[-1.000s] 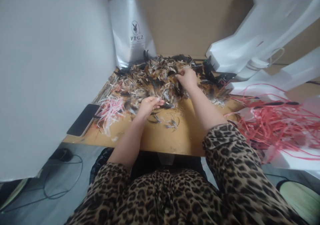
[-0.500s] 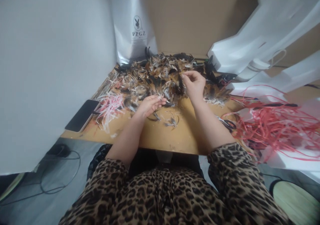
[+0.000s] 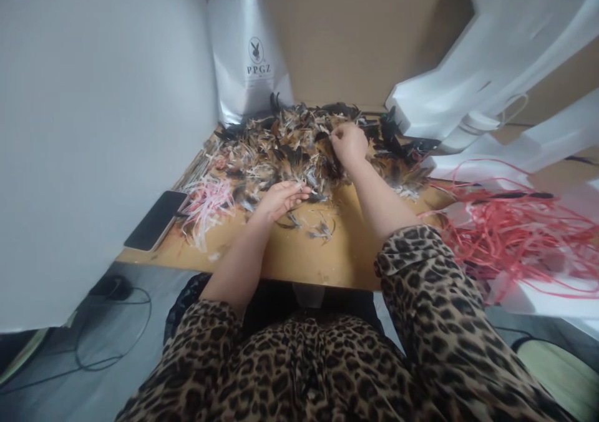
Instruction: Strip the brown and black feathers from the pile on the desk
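A large pile of brown, black and white feathers [image 3: 262, 141] covers the back of the table. At its front edge my left hand [image 3: 283, 200], palm turned up, pinches a small bunch of feathers [image 3: 294, 160] by their pale ends between thumb and fingertips. My right hand [image 3: 350, 144] is over the right part of the pile, thumb and forefinger pressed together. Whatever is between those fingertips is too small to make out. A few loose feathers [image 3: 322, 228] lie on the tabletop in front of the pile.
A phone [image 3: 156, 220] lies at the left edge of the table [image 3: 299, 260], beside pink and white strips [image 3: 206, 203]. Tangled red strips [image 3: 524, 235] are heaped at the right. A silver-white bag [image 3: 250, 53] stands behind the pile, and a white panel [image 3: 107, 128] walls the left.
My right hand has moved slightly left and farther over the pile, its forearm reaching forward. My left hand stays almost in place with the feathers.
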Action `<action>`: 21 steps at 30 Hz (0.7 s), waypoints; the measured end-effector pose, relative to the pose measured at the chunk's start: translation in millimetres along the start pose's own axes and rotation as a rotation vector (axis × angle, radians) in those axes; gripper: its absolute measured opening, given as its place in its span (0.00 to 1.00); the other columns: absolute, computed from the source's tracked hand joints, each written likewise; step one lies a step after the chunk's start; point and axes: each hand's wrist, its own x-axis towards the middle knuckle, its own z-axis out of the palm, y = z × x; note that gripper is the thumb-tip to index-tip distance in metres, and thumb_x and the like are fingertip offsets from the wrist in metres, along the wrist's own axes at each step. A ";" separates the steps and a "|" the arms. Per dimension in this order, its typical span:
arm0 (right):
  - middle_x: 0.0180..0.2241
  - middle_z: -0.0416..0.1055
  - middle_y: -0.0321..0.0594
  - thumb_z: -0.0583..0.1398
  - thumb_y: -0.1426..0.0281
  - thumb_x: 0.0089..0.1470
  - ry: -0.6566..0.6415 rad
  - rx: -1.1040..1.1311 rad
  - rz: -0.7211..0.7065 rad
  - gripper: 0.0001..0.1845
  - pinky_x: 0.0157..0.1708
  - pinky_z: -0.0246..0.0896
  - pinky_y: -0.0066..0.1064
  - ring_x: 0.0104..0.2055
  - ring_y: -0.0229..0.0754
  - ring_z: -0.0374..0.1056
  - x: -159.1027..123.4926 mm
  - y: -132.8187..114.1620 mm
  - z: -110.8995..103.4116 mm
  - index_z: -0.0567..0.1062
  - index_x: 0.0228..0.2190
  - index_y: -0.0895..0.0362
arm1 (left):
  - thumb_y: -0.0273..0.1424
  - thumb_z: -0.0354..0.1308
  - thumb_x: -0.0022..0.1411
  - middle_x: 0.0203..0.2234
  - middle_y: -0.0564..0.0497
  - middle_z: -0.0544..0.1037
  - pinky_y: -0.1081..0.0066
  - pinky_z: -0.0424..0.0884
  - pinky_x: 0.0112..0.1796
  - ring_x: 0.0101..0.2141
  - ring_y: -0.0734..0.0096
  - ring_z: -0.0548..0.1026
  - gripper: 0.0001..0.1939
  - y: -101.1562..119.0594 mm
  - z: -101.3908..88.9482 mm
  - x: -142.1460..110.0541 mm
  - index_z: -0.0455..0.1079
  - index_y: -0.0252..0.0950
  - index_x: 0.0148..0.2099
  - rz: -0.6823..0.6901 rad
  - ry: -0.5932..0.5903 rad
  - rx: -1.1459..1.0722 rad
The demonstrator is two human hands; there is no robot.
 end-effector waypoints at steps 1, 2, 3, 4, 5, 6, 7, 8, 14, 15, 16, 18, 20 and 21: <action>0.32 0.73 0.44 0.58 0.67 0.51 0.039 0.074 -0.019 0.08 0.44 0.63 0.42 0.40 0.48 0.69 1.6 -1.1 -2.6 0.76 0.29 0.57 | 0.28 0.62 0.55 0.33 0.45 0.81 0.81 0.70 0.27 0.29 0.77 0.79 0.06 0.1 -0.2 0.1 0.73 0.30 0.36 0.000 0.001 -0.003; 0.32 0.73 0.43 0.56 0.66 0.53 0.079 0.167 -0.046 0.11 0.43 0.64 0.41 0.39 0.46 0.70 2.2 -2.8 -6.2 0.76 0.31 0.58 | 0.27 0.62 0.56 0.33 0.45 0.81 0.81 0.70 0.27 0.29 0.77 0.79 0.06 0.1 -0.4 0.1 0.73 0.30 0.36 -0.001 0.001 -0.008; 0.32 0.73 0.42 0.55 0.64 0.55 0.115 0.269 -0.078 0.13 0.41 0.65 0.40 0.38 0.45 0.70 1.3 -5.2 -10.7 0.76 0.33 0.58 | 0.27 0.62 0.56 0.33 0.45 0.81 0.81 0.70 0.27 0.29 0.77 0.79 0.05 0.2 -0.4 0.2 0.73 0.30 0.36 -0.003 0.000 -0.014; 0.32 0.73 0.41 0.53 0.62 0.57 0.141 0.370 -0.111 0.15 0.40 0.66 0.39 0.37 0.43 0.70 -1.8 -8.2 -15.6 0.75 0.35 0.58 | 0.27 0.61 0.56 0.32 0.45 0.81 0.81 0.70 0.27 0.29 0.77 0.79 0.05 0.2 -0.3 0.2 0.73 0.30 0.36 -0.006 0.000 -0.021; 0.32 0.73 0.41 0.52 0.60 0.58 0.159 0.460 -0.143 0.17 0.39 0.67 0.39 0.36 0.42 0.70 -7.4 -11.8 -20.6 0.75 0.37 0.58 | 0.27 0.61 0.56 0.32 0.45 0.81 0.81 0.70 0.27 0.29 0.77 0.79 0.05 0.3 -0.2 0.1 0.73 0.30 0.36 -0.008 -0.001 -0.029; 0.33 0.73 0.40 0.52 0.58 0.58 0.171 0.530 -0.172 0.18 0.38 0.68 0.38 0.36 0.42 0.71 -15.7 -15.7 -25.4 0.74 0.39 0.57 | 0.26 0.61 0.57 0.33 0.45 0.81 0.81 0.70 0.27 0.29 0.76 0.79 0.05 0.5 0.1 0.0 0.73 0.30 0.36 -0.007 -0.001 -0.040; 0.34 0.73 0.40 0.52 0.57 0.58 0.170 0.573 -0.185 0.19 0.38 0.68 0.38 0.37 0.42 0.71 -26.5 -19.5 -29.7 0.74 0.40 0.55 | 0.26 0.61 0.57 0.33 0.45 0.81 0.81 0.70 0.27 0.30 0.76 0.79 0.04 0.7 0.4 -0.4 0.73 0.30 0.36 -0.004 -0.002 -0.052; 0.34 0.73 0.40 0.53 0.56 0.57 0.163 0.594 -0.181 0.19 0.39 0.68 0.38 0.38 0.42 0.72 -39.6 -22.9 -33.1 0.74 0.40 0.54 | 0.26 0.60 0.57 0.34 0.44 0.81 0.81 0.70 0.27 0.30 0.76 0.79 0.04 1.2 0.8 -0.9 0.73 0.30 0.36 0.001 -0.007 -0.067; 0.37 0.77 0.41 0.57 0.61 0.55 0.010 0.608 -0.290 0.10 0.49 0.67 0.41 0.43 0.44 0.73 -122.0 -23.0 -31.4 0.77 0.33 0.51 | 0.24 0.57 0.59 0.36 0.46 0.81 0.80 0.71 0.28 0.33 0.73 0.79 0.03 5.8 4.9 -5.6 0.72 0.32 0.35 0.018 -0.045 -0.178; 0.38 0.77 0.41 0.58 0.63 0.55 -0.045 0.615 -0.341 0.09 0.49 0.67 0.41 0.43 0.44 0.73 -130.9 -20.2 -28.7 0.77 0.32 0.51 | 0.24 0.57 0.59 0.35 0.46 0.81 0.80 0.71 0.29 0.32 0.74 0.79 0.03 6.2 5.3 -5.9 0.72 0.32 0.34 0.019 -0.036 -0.183; 0.38 0.77 0.41 0.58 0.65 0.55 -0.091 0.622 -0.385 0.08 0.49 0.68 0.41 0.44 0.44 0.73 -137.6 -17.5 -25.8 0.77 0.32 0.50 | 0.24 0.57 0.59 0.34 0.47 0.81 0.80 0.71 0.29 0.32 0.74 0.79 0.03 6.2 5.4 -5.7 0.72 0.32 0.34 0.020 -0.029 -0.183; 0.39 0.77 0.41 0.58 0.67 0.55 -0.146 0.624 -0.440 0.07 0.48 0.68 0.40 0.44 0.43 0.73 -145.6 -12.6 -20.6 0.77 0.32 0.50 | 0.24 0.58 0.58 0.33 0.47 0.80 0.80 0.71 0.30 0.31 0.75 0.79 0.02 5.3 4.2 -4.1 0.73 0.32 0.34 0.028 -0.023 -0.169; 0.39 0.76 0.42 0.58 0.68 0.54 -0.156 0.619 -0.477 0.07 0.48 0.67 0.40 0.44 0.43 0.72 -147.8 -8.9 -17.1 0.77 0.32 0.51 | 0.26 0.61 0.56 0.33 0.47 0.81 0.79 0.72 0.31 0.31 0.76 0.78 0.03 3.7 1.7 -1.5 0.74 0.32 0.35 0.059 -0.019 -0.130; 0.40 0.76 0.43 0.59 0.68 0.53 -0.152 0.618 -0.482 0.07 0.48 0.67 0.40 0.45 0.43 0.71 -147.5 -7.4 -16.2 0.77 0.33 0.52 | 0.28 0.63 0.55 0.33 0.46 0.81 0.79 0.72 0.32 0.31 0.76 0.78 0.06 2.9 0.2 -0.1 0.74 0.32 0.35 0.088 -0.009 -0.096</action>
